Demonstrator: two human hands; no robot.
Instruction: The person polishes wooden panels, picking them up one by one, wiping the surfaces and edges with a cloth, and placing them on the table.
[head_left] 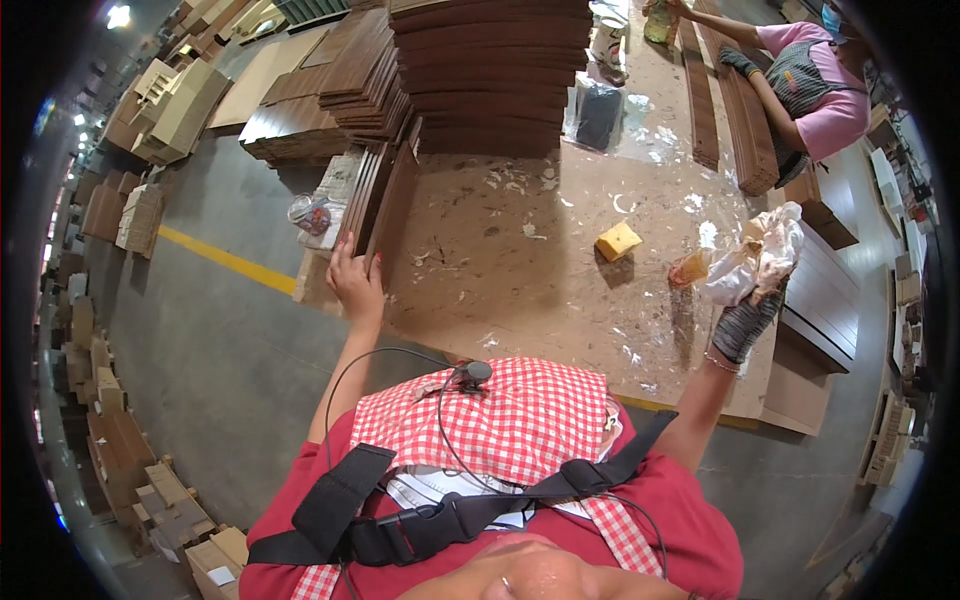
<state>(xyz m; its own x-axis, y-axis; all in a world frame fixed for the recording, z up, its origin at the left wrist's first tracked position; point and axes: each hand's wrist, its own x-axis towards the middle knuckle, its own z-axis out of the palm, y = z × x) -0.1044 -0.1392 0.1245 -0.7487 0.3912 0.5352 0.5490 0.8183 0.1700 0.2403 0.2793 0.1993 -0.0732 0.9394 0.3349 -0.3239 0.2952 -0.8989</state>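
At the left edge of the worktable, my bare left hand (357, 282) is at the near ends of several narrow brown boards (380, 200) standing on edge. Its fingers lie on one side of the ends and the thumb on the other, closed around them. My right hand (748, 322), in a dark knitted glove, grips a crumpled white cloth (755, 260) with brownish stains. Right beside the cloth is a small clear container (688, 268) with amber liquid. A yellow sponge (618, 241) rests on the table between my hands, touched by neither.
Tall stacks of brown panels (490, 80) rise at the table's far side. White scraps litter the worktable (480, 270). A dark packet in clear plastic (598, 115) lies farther back. At the far right a co-worker (820, 90) handles long brown boards (745, 130). A yellow line (230, 260) crosses the floor.
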